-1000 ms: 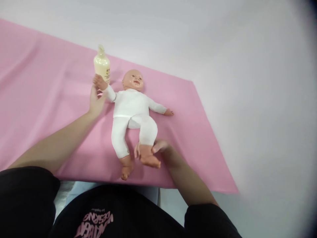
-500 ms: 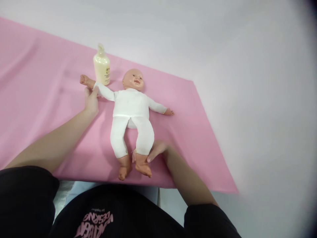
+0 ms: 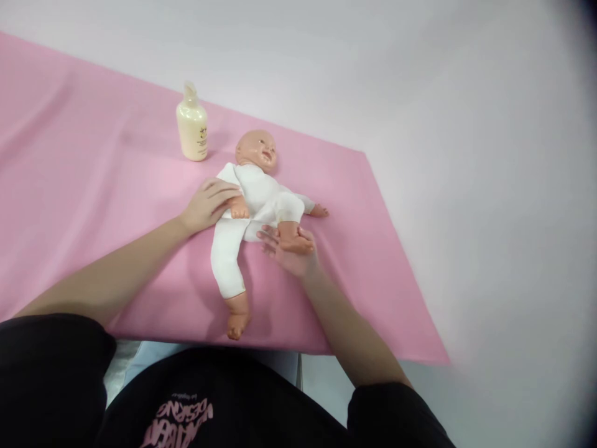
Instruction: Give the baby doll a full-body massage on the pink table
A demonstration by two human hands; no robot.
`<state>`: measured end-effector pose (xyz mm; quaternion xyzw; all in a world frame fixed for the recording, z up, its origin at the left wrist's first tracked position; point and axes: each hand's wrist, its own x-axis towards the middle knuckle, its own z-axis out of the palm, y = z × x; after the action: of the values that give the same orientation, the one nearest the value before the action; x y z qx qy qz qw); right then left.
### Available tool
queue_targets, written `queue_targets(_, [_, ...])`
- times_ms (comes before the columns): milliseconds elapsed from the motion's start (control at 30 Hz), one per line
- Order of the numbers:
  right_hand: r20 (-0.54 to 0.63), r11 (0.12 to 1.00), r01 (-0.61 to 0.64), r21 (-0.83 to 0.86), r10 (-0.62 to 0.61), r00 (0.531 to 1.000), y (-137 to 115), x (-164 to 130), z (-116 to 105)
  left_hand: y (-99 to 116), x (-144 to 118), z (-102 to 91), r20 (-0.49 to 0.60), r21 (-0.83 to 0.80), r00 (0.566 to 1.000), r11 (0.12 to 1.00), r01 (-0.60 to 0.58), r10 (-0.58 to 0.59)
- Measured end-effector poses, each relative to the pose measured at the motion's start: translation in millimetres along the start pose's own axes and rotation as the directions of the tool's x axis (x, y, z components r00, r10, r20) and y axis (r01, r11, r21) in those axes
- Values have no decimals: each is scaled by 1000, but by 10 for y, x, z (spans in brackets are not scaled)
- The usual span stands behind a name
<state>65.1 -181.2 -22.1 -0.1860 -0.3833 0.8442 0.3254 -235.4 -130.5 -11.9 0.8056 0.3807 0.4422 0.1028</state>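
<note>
A baby doll (image 3: 261, 185) in white clothing lies on its back on a pink cloth (image 3: 149, 124), its head at the far side. My left hand (image 3: 205, 204) has its fingers over the doll's forearm and presses that arm across the belly. Beneath the raised foot is my right hand (image 3: 298, 260), its thumb by the ankle and its fingers partly spread behind it, holding the leg bent up over the body. The doll's other leg stretches toward me, and its other arm extends out to the right.
A pale yellow pump bottle (image 3: 193, 134) stands upright on the cloth, left of the doll's head. The cloth's far edge slants down toward the right, with a pale surface beyond. The near edge is close to my body.
My left hand has brought the doll's arm from stretched out beside the bottle to across its belly. My right hand has lifted one leg, bending it up toward the torso.
</note>
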Motion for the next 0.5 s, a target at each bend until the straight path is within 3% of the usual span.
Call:
queue_targets(67, [-178,999,-4,49,12,984,-2,26,86,19,25,10,47,16,998,999,-39,38])
queue_targets(100, [-205,998,-22,56,33,978,0,34,115,20,33,13,55,22,997,999,-50,49])
queue_targets(267, [-143,998,-42,45,48,989,29,5,105,12,18,-4,40,4,998,999,-43,43])
queue_targets(333, [-9,998,-45,33,45,999,49,-17,71,-18,0,-25,-44,-37,999,999,15,-16])
queue_targets(400, [222,999,-40,20,35,974,69,-31,56,-97,-9,-49,-200,-119,969,985,123,-145])
queue_targets(433, [358,999,-49,-2,46,933,72,-35,61,-157,-9,-62,-287,-183,930,966,182,-229])
queue_targets(500, [575,982,-120,-148,184,797,58,-43,99,-305,2,-88,-414,-347,816,899,267,-402])
